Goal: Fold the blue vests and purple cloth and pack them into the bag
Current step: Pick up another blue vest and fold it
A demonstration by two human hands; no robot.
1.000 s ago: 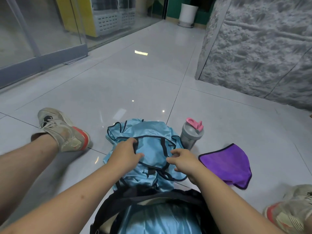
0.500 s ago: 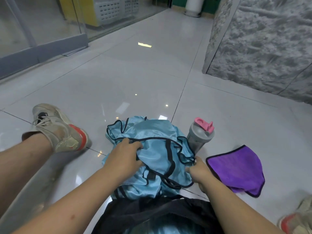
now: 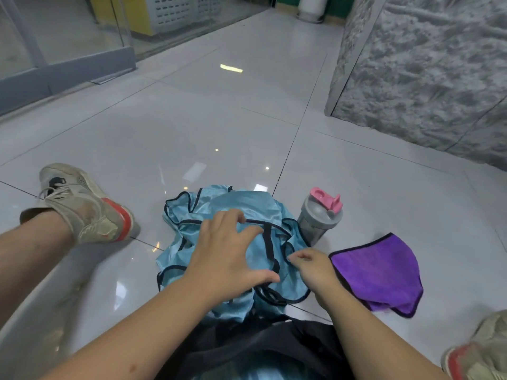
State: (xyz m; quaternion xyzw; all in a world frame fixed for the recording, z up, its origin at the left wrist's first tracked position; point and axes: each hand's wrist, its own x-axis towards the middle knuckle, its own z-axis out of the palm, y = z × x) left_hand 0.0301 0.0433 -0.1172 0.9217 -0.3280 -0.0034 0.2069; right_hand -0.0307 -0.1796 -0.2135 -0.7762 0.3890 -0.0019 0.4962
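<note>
A crumpled pile of light blue vests (image 3: 241, 207) with black trim lies on the floor between my legs. My left hand (image 3: 227, 256) lies over the middle of the pile with its fingers spread and straight. My right hand (image 3: 310, 267) is at the pile's right edge, its fingers curled in a pinch on the black trim. The purple cloth (image 3: 384, 272) lies flat on the floor to the right, apart from both hands. The black bag (image 3: 263, 338) sits open at the bottom, just below the pile, with blue fabric (image 3: 255, 373) showing inside it.
A grey shaker bottle with a pink lid (image 3: 318, 215) stands between the vests and the purple cloth. My left shoe (image 3: 87, 207) and right shoe (image 3: 480, 352) flank the work spot. A textured grey wall (image 3: 425, 64) rises at the right, glass doors (image 3: 55, 37) at the far left.
My left hand has let go of the vest trim and spread its fingers over the pile. My right hand has shifted slightly along the pile's right edge.
</note>
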